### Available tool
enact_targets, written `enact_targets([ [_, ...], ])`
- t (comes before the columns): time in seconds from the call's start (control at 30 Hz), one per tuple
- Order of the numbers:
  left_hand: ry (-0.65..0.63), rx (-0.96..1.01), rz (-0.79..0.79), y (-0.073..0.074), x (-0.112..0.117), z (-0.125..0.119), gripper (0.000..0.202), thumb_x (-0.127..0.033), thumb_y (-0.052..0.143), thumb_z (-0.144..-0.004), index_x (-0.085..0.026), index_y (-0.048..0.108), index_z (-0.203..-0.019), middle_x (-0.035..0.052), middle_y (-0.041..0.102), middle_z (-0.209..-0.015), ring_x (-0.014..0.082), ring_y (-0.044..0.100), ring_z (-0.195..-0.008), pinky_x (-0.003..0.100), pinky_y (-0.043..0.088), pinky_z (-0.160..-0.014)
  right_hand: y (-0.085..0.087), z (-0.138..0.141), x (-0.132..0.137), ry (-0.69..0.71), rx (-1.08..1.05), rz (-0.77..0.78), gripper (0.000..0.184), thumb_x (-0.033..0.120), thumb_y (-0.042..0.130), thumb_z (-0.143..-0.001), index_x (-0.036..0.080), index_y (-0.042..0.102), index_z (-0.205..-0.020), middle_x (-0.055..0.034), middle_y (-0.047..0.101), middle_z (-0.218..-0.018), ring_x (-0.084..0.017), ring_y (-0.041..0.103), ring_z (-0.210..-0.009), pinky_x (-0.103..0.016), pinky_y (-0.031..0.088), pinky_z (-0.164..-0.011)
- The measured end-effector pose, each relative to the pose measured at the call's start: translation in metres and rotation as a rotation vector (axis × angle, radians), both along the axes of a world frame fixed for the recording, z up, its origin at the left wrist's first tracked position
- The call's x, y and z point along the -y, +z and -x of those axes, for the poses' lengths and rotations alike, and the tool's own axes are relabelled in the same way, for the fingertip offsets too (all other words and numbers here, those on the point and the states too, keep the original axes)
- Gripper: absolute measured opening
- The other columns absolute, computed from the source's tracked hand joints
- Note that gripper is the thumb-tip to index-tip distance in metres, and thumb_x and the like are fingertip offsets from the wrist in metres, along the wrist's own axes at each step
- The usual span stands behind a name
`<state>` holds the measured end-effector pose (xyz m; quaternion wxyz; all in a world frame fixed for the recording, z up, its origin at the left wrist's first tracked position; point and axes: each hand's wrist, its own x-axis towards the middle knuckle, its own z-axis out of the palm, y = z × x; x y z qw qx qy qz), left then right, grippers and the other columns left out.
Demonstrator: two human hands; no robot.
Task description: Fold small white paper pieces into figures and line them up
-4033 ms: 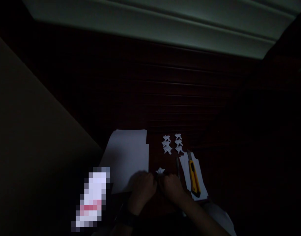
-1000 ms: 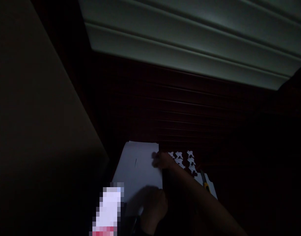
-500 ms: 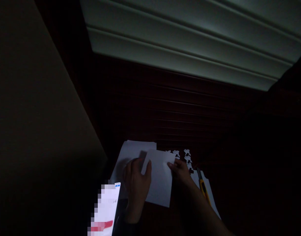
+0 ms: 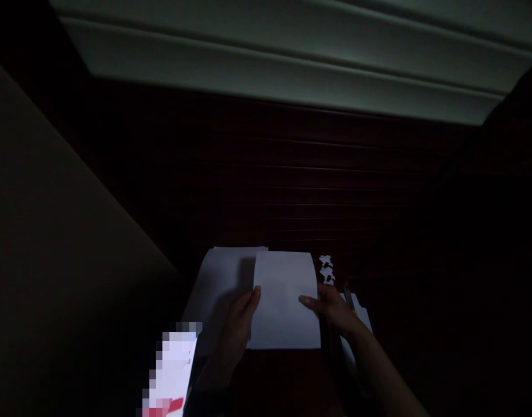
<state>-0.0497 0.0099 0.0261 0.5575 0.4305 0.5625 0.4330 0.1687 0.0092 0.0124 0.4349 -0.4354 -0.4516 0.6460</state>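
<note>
A white sheet of paper (image 4: 283,307) is held up between both hands, roughly upright in the picture and slightly bowed at its right edge. My left hand (image 4: 239,318) grips its left edge, thumb in front and the fingers hidden behind. On the right edge, my right hand (image 4: 333,307) pinches the sheet with the thumb lying on its face. Behind and left of it lies a stack of white paper (image 4: 217,278), shaded in part by the held sheet. Small cut white paper pieces (image 4: 326,269) lie in a column beyond my right hand.
A lit phone screen (image 4: 172,365) glows at the lower left, partly pixelated. At the right, more white paper (image 4: 362,315) lies under a cutter knife (image 4: 348,298), mostly hidden by my right arm. Dark slatted wood and a pale panel (image 4: 248,69) rise behind.
My left hand has closed on the sheet's left edge. The sheet has turned straighter and moved a little right, covering some of the cut pieces. The camera view has shifted.
</note>
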Motion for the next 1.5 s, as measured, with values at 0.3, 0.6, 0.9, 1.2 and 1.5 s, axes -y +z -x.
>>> enact_targets([
  [0.3,-0.259,0.038,0.03,-0.006,-0.004,0.005,0.044,-0.053,0.055,-0.076,-0.015,0.067,-0.094,0.0061,0.07,-0.083,0.0228,0.064,-0.076,0.03,0.049,-0.068,0.011,-0.021,0.003,0.051,0.05,-0.018,0.027,0.037,0.067,-0.074,0.015,0.067,-0.089,-0.0043,0.068,-0.085,-0.02,0.061,-0.078,-0.032,0.045,-0.071],
  [0.6,-0.343,0.098,0.073,-0.003,-0.004,0.002,0.041,-0.049,0.054,-0.078,-0.014,0.068,-0.093,0.0075,0.07,-0.085,0.0236,0.063,-0.08,0.033,0.048,-0.074,0.011,-0.032,0.004,0.073,-0.019,0.05,0.031,0.032,0.069,-0.073,0.017,0.064,-0.1,-0.0053,0.066,-0.088,-0.019,0.06,-0.079,-0.032,0.046,-0.069],
  [0.9,-0.38,-0.013,0.105,0.022,0.002,0.005,0.044,-0.051,0.056,-0.075,-0.017,0.066,-0.101,0.0072,0.07,-0.086,0.024,0.064,-0.081,0.032,0.051,-0.069,0.008,-0.042,0.006,0.096,-0.06,0.093,0.033,0.032,0.066,-0.075,0.021,0.063,-0.105,-0.0023,0.064,-0.08,-0.013,0.056,-0.062,-0.023,0.043,-0.053],
  [1.2,-0.363,0.17,0.03,0.019,-0.003,0.011,0.05,-0.034,0.062,-0.076,-0.015,0.052,-0.121,0.0123,0.068,-0.104,0.0291,0.063,-0.095,0.042,0.048,-0.084,0.013,-0.042,0.004,0.116,-0.122,0.053,0.065,0.018,0.072,-0.068,0.026,0.045,-0.127,-0.0002,0.065,-0.083,-0.012,0.059,-0.067,-0.022,0.045,-0.058],
  [1.5,-0.248,0.162,-0.068,0.002,-0.008,0.013,0.069,-0.027,0.068,-0.068,-0.017,0.041,-0.13,0.0127,0.066,-0.11,0.0299,0.061,-0.101,0.042,0.049,-0.085,0.008,-0.046,0.0,0.154,-0.148,0.03,0.088,0.005,0.071,-0.062,0.028,0.031,-0.136,-0.0035,0.064,-0.098,-0.015,0.063,-0.081,-0.032,0.047,-0.075],
])
